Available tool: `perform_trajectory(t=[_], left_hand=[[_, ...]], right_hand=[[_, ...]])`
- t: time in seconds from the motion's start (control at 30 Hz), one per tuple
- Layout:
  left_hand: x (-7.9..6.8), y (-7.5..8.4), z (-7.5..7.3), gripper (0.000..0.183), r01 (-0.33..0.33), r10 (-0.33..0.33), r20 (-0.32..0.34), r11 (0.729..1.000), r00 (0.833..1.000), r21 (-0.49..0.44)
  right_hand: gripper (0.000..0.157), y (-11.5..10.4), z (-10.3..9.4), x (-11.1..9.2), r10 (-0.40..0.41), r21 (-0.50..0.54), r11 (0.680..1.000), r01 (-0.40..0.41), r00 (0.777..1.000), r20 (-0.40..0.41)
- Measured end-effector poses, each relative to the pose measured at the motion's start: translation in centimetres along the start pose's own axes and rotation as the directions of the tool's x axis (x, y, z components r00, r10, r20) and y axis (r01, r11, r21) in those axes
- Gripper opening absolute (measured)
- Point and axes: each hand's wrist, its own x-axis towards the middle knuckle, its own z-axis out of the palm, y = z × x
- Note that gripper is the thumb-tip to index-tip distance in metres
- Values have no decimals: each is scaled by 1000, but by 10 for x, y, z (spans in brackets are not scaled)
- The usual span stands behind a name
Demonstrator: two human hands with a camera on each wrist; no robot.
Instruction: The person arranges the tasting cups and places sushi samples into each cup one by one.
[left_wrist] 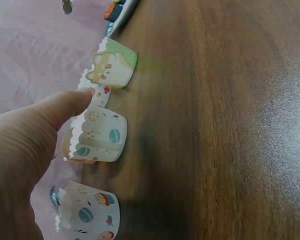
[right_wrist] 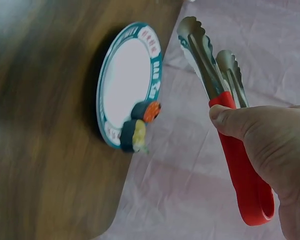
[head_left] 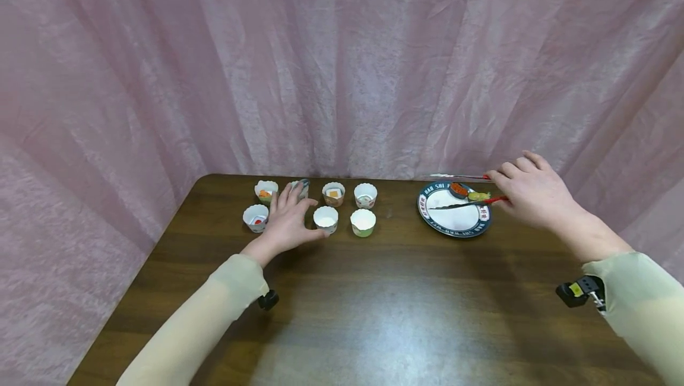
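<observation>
My left hand (head_left: 288, 220) reaches over the small paper cups with its fingers spread. Its thumb (left_wrist: 72, 105) lies close to the rim of a white patterned cup (left_wrist: 107, 135). The fingertips partly cover a back cup (head_left: 295, 185) with a dark piece in it. In my right hand (head_left: 534, 193) are metal tongs with red handles (right_wrist: 235, 155), their arms apart and nothing between them. Below the tongs lies a round plate (head_left: 427, 220) with a blue lettered rim. It bears an orange-topped sushi piece (head_left: 458, 189) and a yellow-topped one (head_left: 480, 196).
Other cups stand in two rows: one with an orange piece (head_left: 264, 194), one with a red piece (head_left: 257, 221), one with a pale square piece (head_left: 333, 193), plus a white cup (head_left: 366, 193) and a green one (head_left: 363, 230). A pink curtain (head_left: 342, 65) hangs behind the wooden table (head_left: 342, 291).
</observation>
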Motion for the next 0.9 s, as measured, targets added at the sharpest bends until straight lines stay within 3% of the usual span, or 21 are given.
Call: perform_trajectory(t=[0.2,0.5,0.9], left_hand=[[8,-1,9,83,7,-7,11,1000,1000,24],[9,-1,10,84,19,-20,30,999,999,32],[9,1,11,84,19,-21,51,999,999,27]], right_hand=[[62,13,3,-15,38,-19,999,-38,999,28],[63,31,5,-26,68,-62,996,-65,996,61],[51,52,5,-33,130,-116,987,-112,978,162]])
